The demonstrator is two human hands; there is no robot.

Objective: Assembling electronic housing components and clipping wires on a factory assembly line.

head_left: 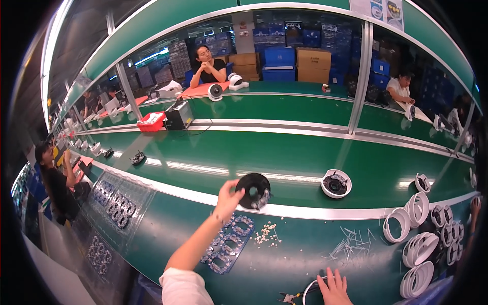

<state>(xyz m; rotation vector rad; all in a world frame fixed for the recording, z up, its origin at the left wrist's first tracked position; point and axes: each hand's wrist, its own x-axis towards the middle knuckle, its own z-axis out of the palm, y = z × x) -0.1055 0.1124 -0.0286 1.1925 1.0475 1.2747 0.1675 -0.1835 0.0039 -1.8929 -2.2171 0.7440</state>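
Note:
My left hand is stretched out over the metal edge of the green conveyor, its fingers closed on the rim of a black round plastic housing with a hole in the middle and small wired parts at its lower right. Close to the lower edge, my right hand lies with its fingers stretched out over a white ring, partly hidden beneath it. Just left of that ring are small cutting pliers with orange and yellow showing. Below my left forearm rests a panel of blue circuit boards.
Small cream connectors and loose white cable ties are scattered on the bench. White rings stack at right. A white-rimmed assembly sits on the conveyor. More boards lie left. Other people sit across and at left.

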